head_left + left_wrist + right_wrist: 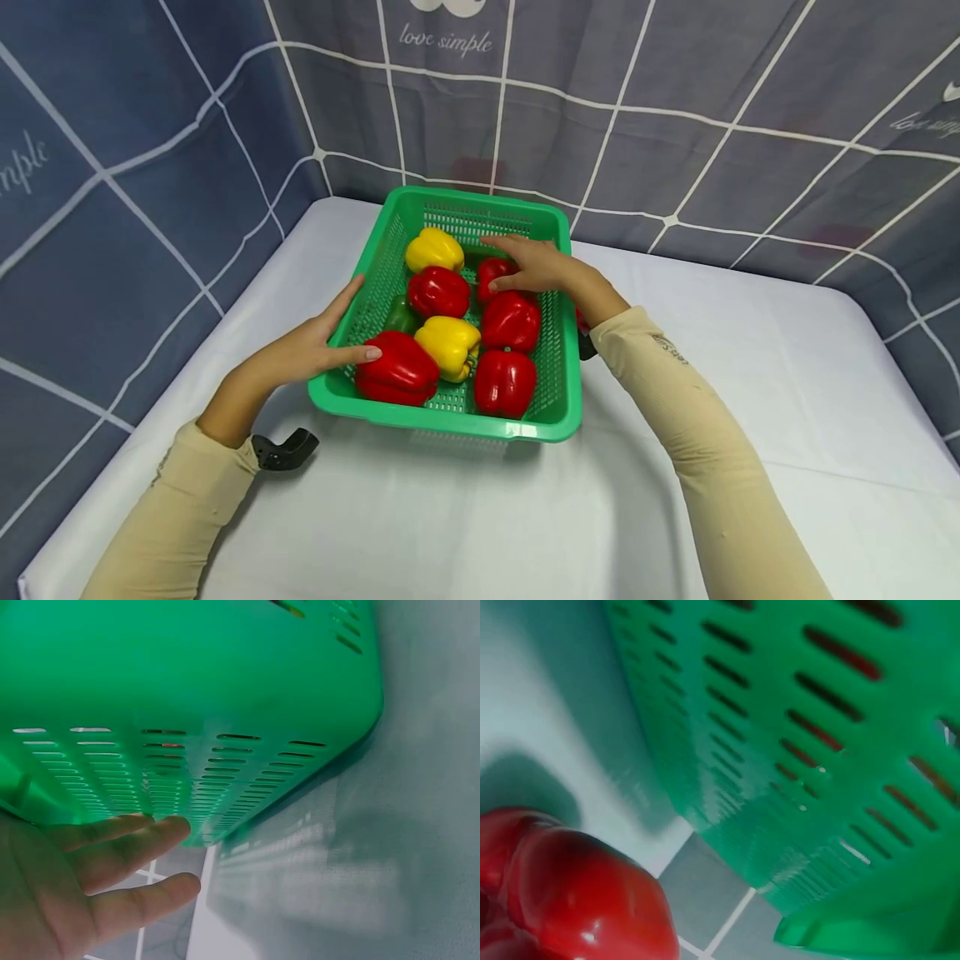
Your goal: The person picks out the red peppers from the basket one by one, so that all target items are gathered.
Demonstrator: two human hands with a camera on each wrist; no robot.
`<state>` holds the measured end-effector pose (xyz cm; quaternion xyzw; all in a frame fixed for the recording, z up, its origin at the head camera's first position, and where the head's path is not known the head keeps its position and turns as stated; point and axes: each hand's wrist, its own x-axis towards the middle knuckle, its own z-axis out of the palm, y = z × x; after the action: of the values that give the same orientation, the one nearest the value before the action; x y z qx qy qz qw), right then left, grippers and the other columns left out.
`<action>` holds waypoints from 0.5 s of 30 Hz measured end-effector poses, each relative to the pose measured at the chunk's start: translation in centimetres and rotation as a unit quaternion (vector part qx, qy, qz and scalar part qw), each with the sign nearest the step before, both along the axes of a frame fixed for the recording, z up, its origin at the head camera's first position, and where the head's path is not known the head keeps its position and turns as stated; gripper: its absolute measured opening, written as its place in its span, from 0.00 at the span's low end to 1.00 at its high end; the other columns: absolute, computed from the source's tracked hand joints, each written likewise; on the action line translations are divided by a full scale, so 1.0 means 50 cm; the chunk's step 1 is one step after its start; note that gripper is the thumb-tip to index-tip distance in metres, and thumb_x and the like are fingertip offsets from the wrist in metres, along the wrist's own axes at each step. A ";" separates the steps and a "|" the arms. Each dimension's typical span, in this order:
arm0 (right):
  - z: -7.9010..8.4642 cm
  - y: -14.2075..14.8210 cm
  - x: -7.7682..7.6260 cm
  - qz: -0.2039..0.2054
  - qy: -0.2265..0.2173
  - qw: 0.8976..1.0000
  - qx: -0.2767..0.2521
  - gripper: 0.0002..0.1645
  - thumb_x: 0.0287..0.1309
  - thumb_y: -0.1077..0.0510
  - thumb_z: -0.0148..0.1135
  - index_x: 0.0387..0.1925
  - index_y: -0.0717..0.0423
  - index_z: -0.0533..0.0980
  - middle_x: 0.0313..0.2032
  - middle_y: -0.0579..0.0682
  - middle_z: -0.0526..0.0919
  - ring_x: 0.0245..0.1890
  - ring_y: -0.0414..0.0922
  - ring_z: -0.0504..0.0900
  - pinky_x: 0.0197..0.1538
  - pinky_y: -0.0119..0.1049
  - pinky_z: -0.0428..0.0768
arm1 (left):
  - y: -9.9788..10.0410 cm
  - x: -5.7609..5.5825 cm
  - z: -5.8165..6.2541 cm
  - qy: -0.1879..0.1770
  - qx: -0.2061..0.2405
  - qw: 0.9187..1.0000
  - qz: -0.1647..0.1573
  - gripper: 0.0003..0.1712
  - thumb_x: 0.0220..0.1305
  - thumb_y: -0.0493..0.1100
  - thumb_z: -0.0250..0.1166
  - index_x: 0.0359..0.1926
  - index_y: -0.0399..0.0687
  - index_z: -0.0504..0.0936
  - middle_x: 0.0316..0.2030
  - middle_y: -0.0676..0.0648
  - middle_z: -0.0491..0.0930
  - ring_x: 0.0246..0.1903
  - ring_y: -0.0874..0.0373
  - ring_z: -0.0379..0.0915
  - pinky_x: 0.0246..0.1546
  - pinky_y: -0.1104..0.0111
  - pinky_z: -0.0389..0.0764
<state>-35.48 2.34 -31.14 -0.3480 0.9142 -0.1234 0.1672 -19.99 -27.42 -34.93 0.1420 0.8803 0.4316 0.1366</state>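
"How is the left hand [307, 350] held?"
"Against the basket's [450, 418] side, fingers [146, 903] spread."
"And the right hand [542, 263]?"
"It is poised over a red pepper [487, 270] inside, thumb and fingers parted."

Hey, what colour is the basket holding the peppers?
The basket is green, best seen in the head view.

In front of me, the grey gridded cloth [570, 142] carries "love simple" [446, 40] in white script, beneath a white rounded motif [447, 7] cut off by the top edge of my head view. At far right the same wording breaks off at the edge as "love simp", and at far left I read only "mple". My right sleeve [708, 425] has small dark lettering that looks like "LetsSlim", though blurred; the marking on my left sleeve [176, 500] is too small to read.
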 end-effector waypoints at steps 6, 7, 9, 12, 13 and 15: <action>-0.009 -0.006 -0.017 -0.004 -0.024 0.999 0.029 0.52 0.50 0.44 0.64 0.70 0.48 0.47 0.69 0.55 0.53 0.69 0.53 0.48 0.66 0.61 0.50 | 0.001 0.002 0.001 0.001 -0.002 1.000 0.001 0.56 0.57 0.53 0.61 0.70 0.65 0.26 0.71 0.43 0.35 0.67 0.36 0.41 0.59 0.36 0.53; -0.009 -0.007 -0.018 -0.004 -0.027 0.999 0.034 0.53 0.49 0.44 0.65 0.70 0.48 0.47 0.69 0.55 0.53 0.69 0.53 0.48 0.66 0.62 0.50 | 0.001 0.002 0.002 0.002 -0.002 1.000 0.001 0.56 0.57 0.53 0.61 0.70 0.65 0.26 0.71 0.42 0.35 0.67 0.36 0.41 0.59 0.37 0.53; -0.010 -0.009 -0.021 -0.002 -0.031 0.999 0.043 0.54 0.48 0.44 0.66 0.70 0.48 0.46 0.69 0.54 0.53 0.70 0.53 0.47 0.65 0.63 0.49 | 0.001 0.002 0.003 0.005 -0.002 1.000 0.000 0.57 0.57 0.53 0.61 0.70 0.63 0.26 0.71 0.42 0.35 0.67 0.36 0.41 0.59 0.37 0.53; -0.012 -0.011 -0.023 0.003 -0.031 0.998 0.052 0.54 0.48 0.45 0.66 0.71 0.46 0.46 0.69 0.53 0.54 0.69 0.53 0.47 0.64 0.64 0.49 | 0.001 0.003 0.005 0.006 -0.002 1.000 -0.001 0.57 0.57 0.54 0.62 0.70 0.62 0.26 0.71 0.41 0.36 0.67 0.35 0.42 0.59 0.38 0.54; -0.012 -0.011 -0.023 0.005 -0.032 0.998 0.052 0.54 0.48 0.45 0.66 0.71 0.45 0.46 0.69 0.53 0.54 0.69 0.53 0.48 0.64 0.65 0.49 | 0.001 0.003 0.005 0.006 -0.002 1.000 -0.001 0.57 0.57 0.53 0.62 0.70 0.62 0.26 0.71 0.41 0.36 0.67 0.35 0.42 0.59 0.38 0.54; -0.012 -0.012 -0.023 0.009 -0.030 0.998 0.052 0.53 0.49 0.46 0.66 0.70 0.44 0.47 0.68 0.53 0.55 0.69 0.53 0.49 0.64 0.65 0.49 | 0.000 0.003 0.005 0.006 -0.001 1.000 0.000 0.57 0.57 0.53 0.62 0.70 0.62 0.26 0.71 0.40 0.36 0.66 0.35 0.42 0.59 0.38 0.55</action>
<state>-36.61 1.74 -31.76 -0.3430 0.9108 -0.0844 0.2137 -19.86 -27.44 -34.69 0.1444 0.8814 0.4300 0.1318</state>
